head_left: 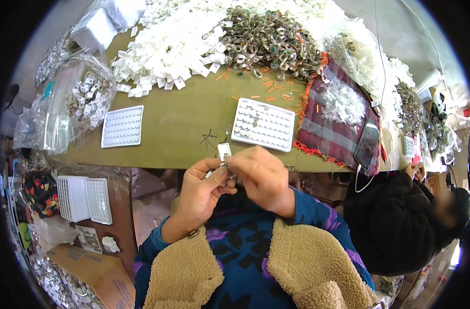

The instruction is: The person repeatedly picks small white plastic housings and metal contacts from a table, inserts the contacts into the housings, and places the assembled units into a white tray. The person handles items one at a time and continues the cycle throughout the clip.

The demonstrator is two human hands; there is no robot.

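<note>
Piece [224, 150], white, juts above left grip [203, 190] pinching it; right grip [264, 176] curls alongside, hold unclear.

Before the olive-green bench [181, 116], the left hand [200, 193] holds a small white piece [224, 150], the right hand [265, 177] close beside it, near a partly filled white tray [278, 126].
</note>
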